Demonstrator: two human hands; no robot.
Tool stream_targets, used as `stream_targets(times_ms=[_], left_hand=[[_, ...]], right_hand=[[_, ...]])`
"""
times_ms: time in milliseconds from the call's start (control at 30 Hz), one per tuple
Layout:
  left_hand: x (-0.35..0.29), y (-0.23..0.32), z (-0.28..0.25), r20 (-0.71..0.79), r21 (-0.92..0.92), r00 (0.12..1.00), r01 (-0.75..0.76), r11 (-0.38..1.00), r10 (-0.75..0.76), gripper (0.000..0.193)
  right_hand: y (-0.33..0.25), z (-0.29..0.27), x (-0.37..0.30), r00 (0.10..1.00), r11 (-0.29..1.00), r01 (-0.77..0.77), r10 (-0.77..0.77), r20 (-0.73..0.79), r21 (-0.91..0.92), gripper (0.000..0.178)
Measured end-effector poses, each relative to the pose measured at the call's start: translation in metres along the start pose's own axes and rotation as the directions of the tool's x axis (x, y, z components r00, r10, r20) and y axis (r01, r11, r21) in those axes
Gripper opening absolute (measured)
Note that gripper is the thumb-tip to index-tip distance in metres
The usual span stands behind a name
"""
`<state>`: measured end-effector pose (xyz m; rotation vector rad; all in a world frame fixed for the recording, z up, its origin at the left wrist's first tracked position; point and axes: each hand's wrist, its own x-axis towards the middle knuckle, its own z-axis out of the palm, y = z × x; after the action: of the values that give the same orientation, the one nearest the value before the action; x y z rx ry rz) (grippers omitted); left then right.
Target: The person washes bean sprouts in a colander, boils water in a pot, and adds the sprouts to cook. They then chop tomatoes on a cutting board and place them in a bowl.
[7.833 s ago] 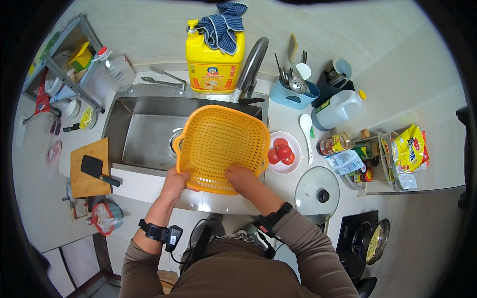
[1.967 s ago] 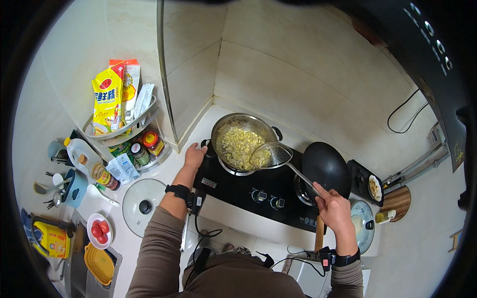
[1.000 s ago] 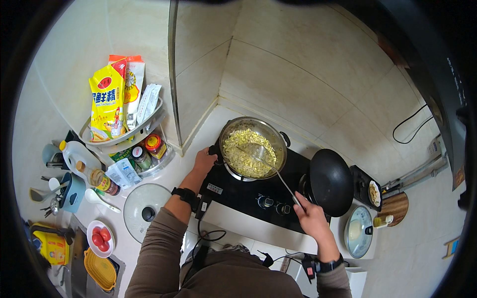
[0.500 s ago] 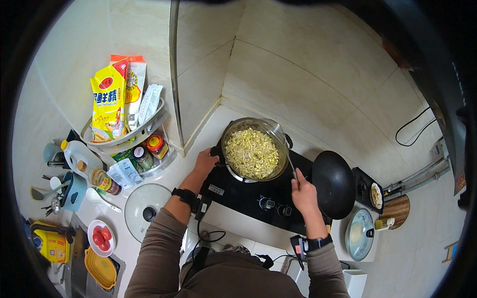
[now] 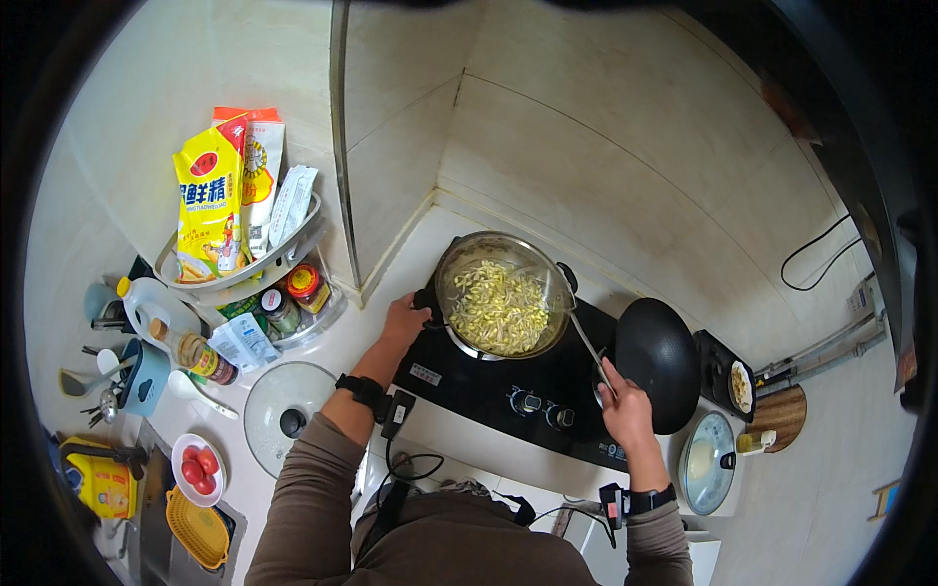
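Note:
A steel pot (image 5: 446,262) of yellow bean sprouts (image 5: 500,314) stands on the black gas stove at the middle. My left hand (image 5: 405,320) is closed round the pot's black side handle (image 5: 424,305). Over on the right, my right hand (image 5: 625,402) grips the handle of a metal spatula (image 5: 587,339). Its handle slants up across the pot's right rim. The spatula's head lies inside the pot at the right, blurred and partly hard to tell from the sprouts.
A black wok (image 5: 657,366) stands right of the pot, with a glass-lidded dish (image 5: 696,463) nearer me. At left lie a glass lid (image 5: 264,415), a white spoon (image 5: 202,395), a bowl of tomatoes (image 5: 219,488) and a yellow basket (image 5: 182,523). A corner rack (image 5: 311,238) holds seasoning packets.
My right hand has moved right and toward me, with the spatula reaching less far up over the pot's rim. The sprouts have shifted away from the pot's left side. My left hand stays on the handle.

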<state>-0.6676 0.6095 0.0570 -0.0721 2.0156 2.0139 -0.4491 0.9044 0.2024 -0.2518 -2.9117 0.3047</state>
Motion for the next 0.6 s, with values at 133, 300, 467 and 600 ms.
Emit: stream_targets(times_ms=[133,300,467,600], left_hand=[[-0.002,0.000,0.000,0.019,-0.040,1.000,-0.014,0.999,0.014,0.026],[0.000,-0.004,0.000,0.035,-0.042,0.999,-0.003,0.999,0.004,0.027],[0.003,-0.007,0.001,0.022,-0.025,1.000,-0.004,1.000,0.005,0.026],[0.000,-0.004,0.001,0.000,-0.054,1.000,-0.007,0.999,0.007,0.026]], right_hand=[[-0.019,0.034,0.019,0.984,0.966,-0.176,0.168,0.054,0.192,0.040],[-0.054,0.050,0.022,0.981,0.940,-0.183,0.156,0.115,0.289,0.039],[-0.060,0.000,-0.014,0.921,0.879,-0.325,0.211,0.327,0.348,0.041],[-0.060,-0.021,-0.047,0.905,0.812,-0.371,0.206,0.373,0.451,0.043]])
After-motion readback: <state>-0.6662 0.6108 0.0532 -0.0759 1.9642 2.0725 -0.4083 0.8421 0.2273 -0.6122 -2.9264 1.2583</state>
